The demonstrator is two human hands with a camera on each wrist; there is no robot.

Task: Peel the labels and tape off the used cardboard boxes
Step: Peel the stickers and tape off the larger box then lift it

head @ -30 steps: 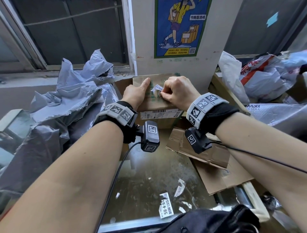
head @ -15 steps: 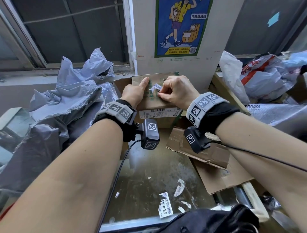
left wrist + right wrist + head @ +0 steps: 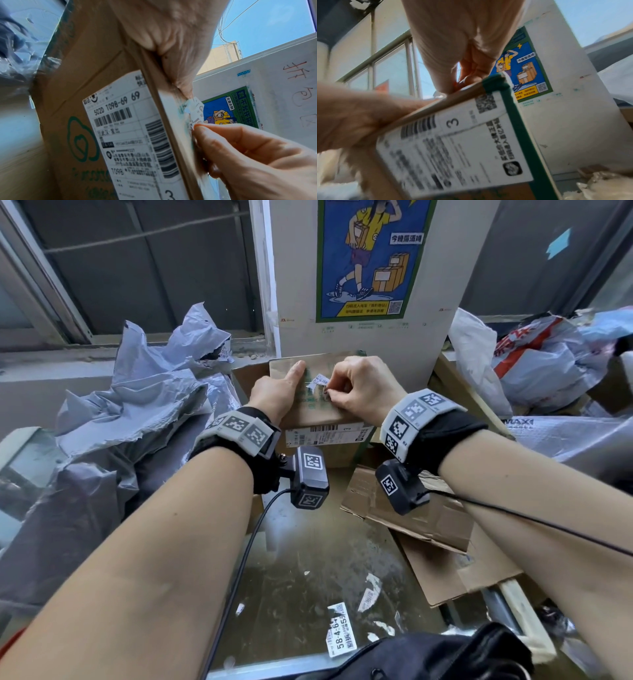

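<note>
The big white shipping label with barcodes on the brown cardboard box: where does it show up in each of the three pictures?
Head view: the big white shipping label sits mid-frame on the box's near face, below both hands.
Left wrist view: it fills the lower centre, running down the box's side.
Right wrist view: it spreads across the lower centre, tilted.
Shared landmark: the blue poster with a green border behind the box.

I see matt brown cardboard box (image 3: 318,409), white paper label (image 3: 325,434), crinkled grey plastic bags (image 3: 137,405), glossy wet-looking tabletop (image 3: 318,570).
</note>
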